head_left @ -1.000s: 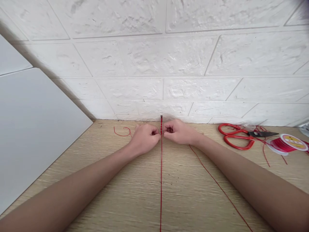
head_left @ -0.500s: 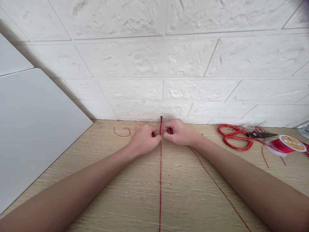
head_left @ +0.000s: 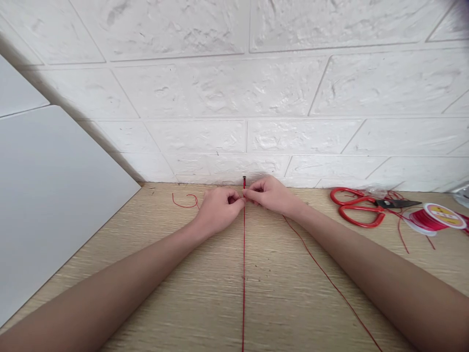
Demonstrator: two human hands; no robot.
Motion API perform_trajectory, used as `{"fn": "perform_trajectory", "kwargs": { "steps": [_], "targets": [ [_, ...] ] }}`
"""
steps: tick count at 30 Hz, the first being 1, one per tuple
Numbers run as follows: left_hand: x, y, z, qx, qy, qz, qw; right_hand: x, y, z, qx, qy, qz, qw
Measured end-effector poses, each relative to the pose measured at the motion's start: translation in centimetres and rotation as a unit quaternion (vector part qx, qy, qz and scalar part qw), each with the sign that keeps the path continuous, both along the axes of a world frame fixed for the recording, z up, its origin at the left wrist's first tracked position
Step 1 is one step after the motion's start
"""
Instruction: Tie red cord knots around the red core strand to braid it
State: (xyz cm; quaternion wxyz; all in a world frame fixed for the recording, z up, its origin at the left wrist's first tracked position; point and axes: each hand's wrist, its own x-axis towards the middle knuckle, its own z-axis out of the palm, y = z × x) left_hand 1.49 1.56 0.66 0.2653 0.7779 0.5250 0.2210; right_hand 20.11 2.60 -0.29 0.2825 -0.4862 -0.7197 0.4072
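Note:
A thin red cord (head_left: 244, 274) runs straight from the near edge up to a dark nail-like peg (head_left: 244, 178) at the foot of the wall. Just below the peg the cord is knotted, and my fingers cover most of that stretch. My left hand (head_left: 222, 208) pinches red cord beside the knots, and a loose curled end (head_left: 186, 205) lies to its left. From the other side my right hand (head_left: 269, 195) pinches at the knotted part, its fingertips nearly meeting the left ones. Another red strand (head_left: 322, 269) trails from under my right hand toward the lower right.
Red-handled scissors (head_left: 361, 208) lie at the right, close to a spool of red cord (head_left: 436, 217) and some cut strands. Clear plastic (head_left: 463, 195) sits at the far right edge. A white brick-patterned wall (head_left: 286, 88) bounds the back, and a pale panel (head_left: 58, 195) stands left.
My right hand has moved left onto the knotted cord, closing the small gap between my hands. The left hand has stayed almost where it was.

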Motion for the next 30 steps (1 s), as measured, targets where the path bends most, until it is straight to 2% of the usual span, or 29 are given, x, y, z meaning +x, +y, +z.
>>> {"fn": "perform_trajectory", "kwargs": {
  "steps": [11, 24, 30],
  "targets": [
    [0.14, -0.13, 0.06, -0.009, 0.0, 0.007, 1.0, 0.12, 0.26, -0.13, -0.048, -0.009, 0.01, 0.999],
    [0.13, -0.13, -0.21, 0.008, 0.013, 0.003, 1.0, 0.46, 0.33, 0.41, -0.07, -0.009, 0.03, 0.997],
    [0.15, -0.23, -0.13, -0.009, 0.006, -0.001, 1.0, 0.43, 0.38, 0.35, -0.084, 0.0, 0.03, 0.996]
  ]
}}
